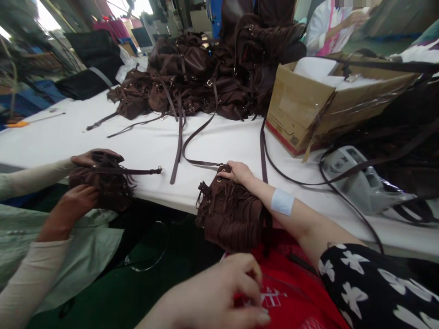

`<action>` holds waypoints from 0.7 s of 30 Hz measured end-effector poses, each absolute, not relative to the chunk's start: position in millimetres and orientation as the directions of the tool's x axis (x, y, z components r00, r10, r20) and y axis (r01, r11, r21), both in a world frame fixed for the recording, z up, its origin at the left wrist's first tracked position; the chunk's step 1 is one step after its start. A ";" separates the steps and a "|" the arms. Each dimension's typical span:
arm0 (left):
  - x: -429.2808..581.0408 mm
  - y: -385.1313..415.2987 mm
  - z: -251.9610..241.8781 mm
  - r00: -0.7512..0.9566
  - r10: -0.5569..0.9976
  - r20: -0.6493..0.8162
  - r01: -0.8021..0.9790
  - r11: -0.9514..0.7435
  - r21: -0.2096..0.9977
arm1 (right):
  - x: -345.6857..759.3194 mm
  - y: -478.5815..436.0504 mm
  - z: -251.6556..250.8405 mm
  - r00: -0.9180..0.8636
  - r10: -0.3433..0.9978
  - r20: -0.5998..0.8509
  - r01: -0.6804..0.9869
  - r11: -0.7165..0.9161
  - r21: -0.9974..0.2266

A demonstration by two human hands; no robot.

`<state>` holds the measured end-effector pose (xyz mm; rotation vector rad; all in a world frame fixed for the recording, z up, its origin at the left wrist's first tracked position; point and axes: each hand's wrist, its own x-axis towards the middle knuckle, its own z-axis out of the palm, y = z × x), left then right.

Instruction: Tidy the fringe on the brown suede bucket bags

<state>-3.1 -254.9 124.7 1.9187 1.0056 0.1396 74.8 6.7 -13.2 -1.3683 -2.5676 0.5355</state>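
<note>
A dark brown fringed bag (233, 212) rests tilted at the table's front edge, partly overhanging it. My right hand (238, 174) grips its top rim, near a metal ring where a long thin strap (202, 163) leads off over the table. Below the bag, my left hand (233, 288) hovers before the red apron (291, 278), slightly blurred. Its fingers are loosely curled, with a gap to the thumb and nothing visible between them.
On the left, a co-worker's hands (77, 203) hold another brown bag (106, 183). Brown bags (195, 68) are heaped at the back of the white table (147, 146). A cardboard box (298, 109) and a grey tape dispenser (363, 178) stand right, with straps trailing around them.
</note>
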 end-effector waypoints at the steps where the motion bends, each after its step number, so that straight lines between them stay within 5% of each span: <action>1: 1.4 -251.1 132.3 0.705 0.674 -0.220 0.517 -0.277 0.810 | 74.7 7.5 -14.3 -0.561 0.828 -0.001 0.757 0.512 -0.406; 3: 3.4 -232.0 130.0 0.583 0.806 -0.103 0.580 -0.324 0.747 | 74.1 8.6 -15.7 -0.553 0.833 0.004 0.753 0.502 -0.426; 6: -13.4 -183.2 89.2 0.108 0.993 0.049 0.890 -0.119 0.441 | 72.5 9.1 -15.0 -0.535 0.845 -0.007 0.768 0.482 -0.422; 10: -44.8 -128.8 36.1 -0.044 0.999 -0.002 0.994 0.044 0.100 | 70.4 9.0 -11.4 -0.532 0.846 -0.026 0.780 0.478 -0.404; 17: -54.9 -121.4 40.9 0.061 0.997 0.049 0.996 -0.063 0.055 | 68.4 11.4 -12.3 -0.522 0.852 -0.041 0.787 0.463 -0.408; 21: -50.4 -121.1 43.9 0.064 0.997 -0.038 0.998 -0.063 0.017 | 67.7 12.2 -12.8 -0.529 0.847 -0.040 0.776 0.465 -0.427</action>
